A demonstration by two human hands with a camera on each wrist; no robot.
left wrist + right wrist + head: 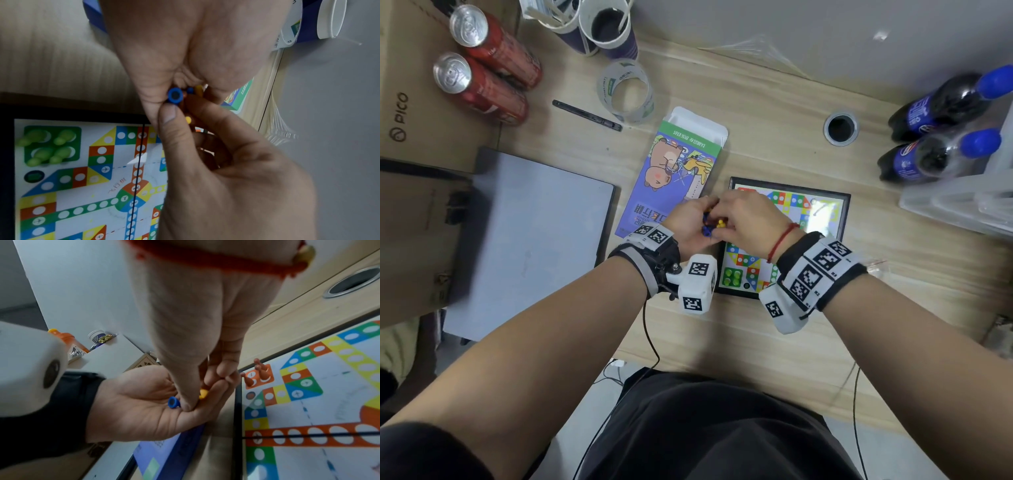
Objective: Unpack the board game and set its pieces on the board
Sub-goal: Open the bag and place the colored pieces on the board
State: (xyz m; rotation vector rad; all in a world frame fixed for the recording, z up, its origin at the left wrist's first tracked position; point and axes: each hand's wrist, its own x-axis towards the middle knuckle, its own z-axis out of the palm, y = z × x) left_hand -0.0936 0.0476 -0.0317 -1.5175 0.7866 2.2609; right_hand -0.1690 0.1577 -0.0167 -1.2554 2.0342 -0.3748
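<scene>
Right wrist view: right hand (197,340) reaches down into the cupped left hand (144,405), thumb and fingers closing on loose pawns; whether one is pinched yet, cannot tell. Left palm faces up, fingers curled, cradling the pieces. Visible there: one blue pawn (173,402) lying on its side, base toward the wrist, and one yellow pawn (203,393) just beyond the thumb; the left wrist view hints at more, count unclear. Hands hover over the board's (846,219) left edge, so the board lies to the right, nearer the right hand. Already standing: four green pawns (47,147) in the green corner, three orange pawns (257,373) in theirs. Open game box (671,164) lies left of the board.
</scene>
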